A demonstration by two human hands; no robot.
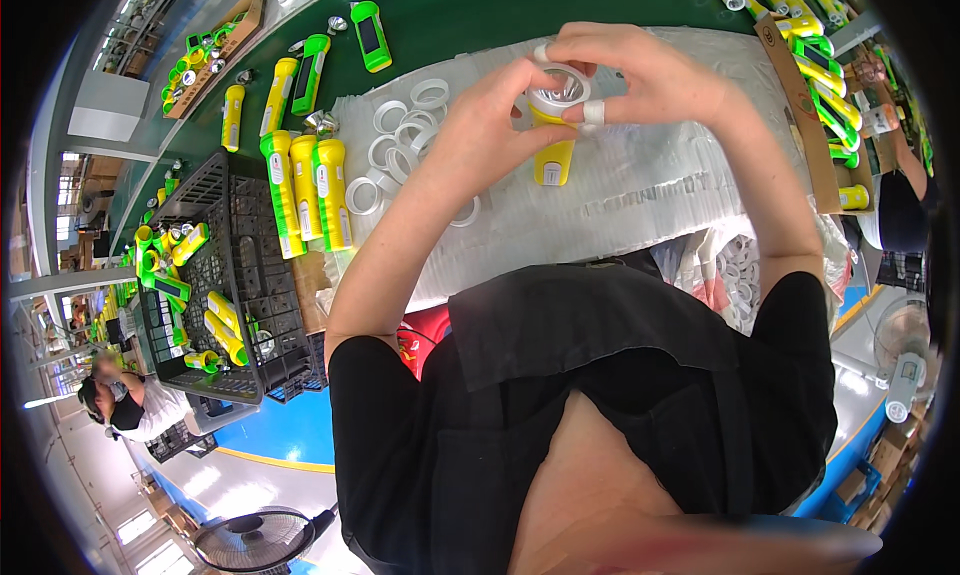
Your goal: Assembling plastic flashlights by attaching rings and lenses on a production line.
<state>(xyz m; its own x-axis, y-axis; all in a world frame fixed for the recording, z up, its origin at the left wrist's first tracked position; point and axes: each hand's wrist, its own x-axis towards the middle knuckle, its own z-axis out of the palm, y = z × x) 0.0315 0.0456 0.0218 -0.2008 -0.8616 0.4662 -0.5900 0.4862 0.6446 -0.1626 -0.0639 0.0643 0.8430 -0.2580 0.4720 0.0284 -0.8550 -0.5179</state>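
Observation:
Both of my hands are on one yellow flashlight, its lens end tilted up toward me. A white ring sits around the flashlight's head, with the shiny reflector inside it. My left hand grips the head from the left, thumb on the yellow body below the ring. From the right, my right hand curls around the ring, with white tape on its thumb and one finger. Several loose white rings lie on the covered work surface beside my left forearm.
Yellow and green flashlights lie left of the rings. A black crate of flashlight parts stands at the left, a cardboard box of flashlights at the right. A bag of white rings is near my right elbow. Other people work at both sides.

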